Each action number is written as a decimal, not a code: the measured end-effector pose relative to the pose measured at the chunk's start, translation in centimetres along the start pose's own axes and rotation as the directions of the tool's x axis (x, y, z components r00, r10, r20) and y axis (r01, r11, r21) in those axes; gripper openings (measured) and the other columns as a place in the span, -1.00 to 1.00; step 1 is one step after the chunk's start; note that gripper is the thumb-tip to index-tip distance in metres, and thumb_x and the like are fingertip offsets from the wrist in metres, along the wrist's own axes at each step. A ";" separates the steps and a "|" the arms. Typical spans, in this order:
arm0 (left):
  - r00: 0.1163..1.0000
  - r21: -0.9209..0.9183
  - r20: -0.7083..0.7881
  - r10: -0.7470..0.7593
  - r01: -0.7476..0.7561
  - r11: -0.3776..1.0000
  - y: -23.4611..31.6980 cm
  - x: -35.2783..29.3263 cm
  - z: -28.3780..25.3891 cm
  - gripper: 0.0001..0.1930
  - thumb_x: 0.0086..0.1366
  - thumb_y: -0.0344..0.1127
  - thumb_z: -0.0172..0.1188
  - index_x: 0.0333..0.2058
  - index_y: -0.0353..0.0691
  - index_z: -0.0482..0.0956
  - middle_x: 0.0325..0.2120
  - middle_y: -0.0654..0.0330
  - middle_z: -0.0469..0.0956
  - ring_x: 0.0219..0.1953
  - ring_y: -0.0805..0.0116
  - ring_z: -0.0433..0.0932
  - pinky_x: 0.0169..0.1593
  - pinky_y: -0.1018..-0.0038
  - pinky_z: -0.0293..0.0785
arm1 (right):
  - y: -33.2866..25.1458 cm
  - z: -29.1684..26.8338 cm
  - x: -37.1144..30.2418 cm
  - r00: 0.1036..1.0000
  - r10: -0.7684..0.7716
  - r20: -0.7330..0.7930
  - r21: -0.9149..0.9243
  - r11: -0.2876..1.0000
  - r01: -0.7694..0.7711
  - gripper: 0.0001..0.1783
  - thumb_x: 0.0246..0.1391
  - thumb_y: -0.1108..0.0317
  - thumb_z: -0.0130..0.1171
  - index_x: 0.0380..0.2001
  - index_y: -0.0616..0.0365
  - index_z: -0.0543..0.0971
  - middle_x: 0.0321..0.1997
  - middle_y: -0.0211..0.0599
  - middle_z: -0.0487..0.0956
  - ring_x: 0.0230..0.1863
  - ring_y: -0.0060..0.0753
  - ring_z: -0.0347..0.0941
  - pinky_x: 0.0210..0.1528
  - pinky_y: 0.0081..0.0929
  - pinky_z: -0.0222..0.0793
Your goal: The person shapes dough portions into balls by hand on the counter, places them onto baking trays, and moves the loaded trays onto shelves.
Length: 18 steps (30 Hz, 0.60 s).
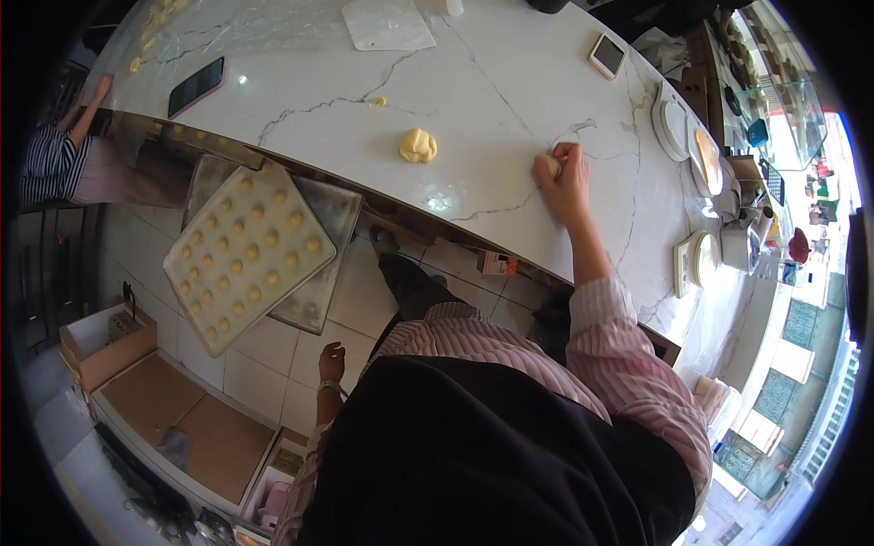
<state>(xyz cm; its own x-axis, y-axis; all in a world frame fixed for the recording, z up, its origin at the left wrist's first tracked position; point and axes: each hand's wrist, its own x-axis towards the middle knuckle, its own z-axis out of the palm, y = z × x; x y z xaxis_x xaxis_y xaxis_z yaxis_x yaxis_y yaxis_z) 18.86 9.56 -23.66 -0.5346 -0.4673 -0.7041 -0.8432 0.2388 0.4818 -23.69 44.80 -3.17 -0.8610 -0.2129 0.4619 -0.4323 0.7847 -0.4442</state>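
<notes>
On the white marbled tabletop (492, 118), my right hand (569, 189) is closed over a small pale yellow piece of dough (552, 166). The fingers hide much of that piece. To its left lies a larger creased lump of yellow dough (418, 146), apart from the hand. A tiny dough scrap (381, 102) sits farther back. Down by my left side, below table height, hangs my left hand (332, 364) with fingers loosely curled and a little apart. Nothing shows in it. The tray (205, 334) near it carries rows of small round dough balls (271, 238).
Another metal tray (339, 238) lies under the dough tray. Two phones (196, 87) (606, 56) and a white scraper sheet (387, 25) rest on the table. Scales (696, 259) (672, 127) stand at right. A person in stripes (55, 159) is at far left. Cardboard boxes (182, 419) sit lower left.
</notes>
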 end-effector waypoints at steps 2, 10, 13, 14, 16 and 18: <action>1.000 -0.015 0.000 0.010 -0.010 1.000 0.4 0.9 0.4 -0.69 0.13 -0.25 0.09 -0.15 -0.23 0.48 -0.25 -0.01 0.53 -0.15 0.11 0.50 -0.08 0.28 0.43 | 1.3 2.1 3.9 0.998 0.012 -0.054 -0.024 1.000 -0.013 -0.75 -0.11 0.38 0.11 -0.36 0.14 0.28 -0.51 -0.21 0.39 -0.44 -0.20 0.34 -0.37 -0.32 0.25; 0.994 0.083 0.088 0.057 -0.065 0.994 -0.2 1.3 1.3 -0.69 0.13 -0.26 0.09 -0.13 -0.20 0.49 -0.26 0.00 0.54 -0.19 0.15 0.52 -0.09 0.29 0.44 | -6.1 2.7 -1.9 0.985 0.167 0.052 0.401 0.900 -0.174 -0.43 -0.25 0.54 0.03 -0.05 0.12 0.17 -0.07 -0.14 0.32 -0.08 -0.24 0.33 -0.08 -0.42 0.27; 0.992 0.158 0.096 0.076 -0.091 0.983 0.0 2.4 0.5 -0.67 0.12 -0.26 0.10 -0.13 -0.20 0.50 -0.28 -0.02 0.55 -0.21 0.16 0.53 -0.11 0.31 0.44 | -5.0 1.5 -2.3 0.979 0.202 0.005 0.583 0.795 -0.167 -0.30 -0.20 0.50 0.11 0.06 0.10 0.08 -0.03 -0.14 0.33 -0.11 -0.29 0.38 -0.10 -0.43 0.30; 0.992 0.153 0.090 0.088 -0.101 0.983 -0.1 2.8 0.0 -0.67 0.12 -0.26 0.10 -0.13 -0.20 0.50 -0.28 -0.02 0.55 -0.21 0.16 0.53 -0.11 0.31 0.44 | -4.9 1.2 -1.9 0.968 0.245 0.059 0.659 0.719 -0.222 -0.24 -0.17 0.47 0.16 0.10 0.10 0.03 -0.05 -0.15 0.36 -0.13 -0.32 0.40 -0.12 -0.43 0.32; 0.993 0.144 0.112 -0.031 0.014 0.989 0.6 3.6 -0.1 -0.66 0.11 -0.25 0.10 -0.13 -0.20 0.50 -0.29 -0.03 0.55 -0.22 0.15 0.53 -0.12 0.32 0.44 | -5.3 -0.8 -0.6 0.969 0.190 0.158 0.522 0.817 -0.245 -0.23 -0.14 0.44 0.19 0.12 0.09 0.03 -0.13 -0.19 0.39 -0.19 -0.35 0.40 -0.16 -0.45 0.33; 0.994 0.137 0.102 -0.027 0.013 0.991 3.4 4.5 0.2 -0.66 0.11 -0.24 0.10 -0.13 -0.20 0.50 -0.28 -0.03 0.54 -0.21 0.13 0.53 -0.11 0.32 0.44 | -4.9 -2.1 0.0 0.951 0.176 0.253 0.358 0.896 -0.261 -0.23 -0.11 0.41 0.21 0.13 0.09 0.03 -0.22 -0.24 0.43 -0.25 -0.38 0.41 -0.19 -0.46 0.34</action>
<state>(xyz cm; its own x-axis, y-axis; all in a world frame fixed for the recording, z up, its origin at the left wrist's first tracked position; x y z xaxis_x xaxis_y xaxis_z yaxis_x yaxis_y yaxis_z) 13.63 8.43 -25.29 -0.5143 -0.3846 -0.7665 -0.8501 0.3465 0.3965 -20.99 42.22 0.62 -0.9629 -0.2120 0.1670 -0.2589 0.5504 -0.7938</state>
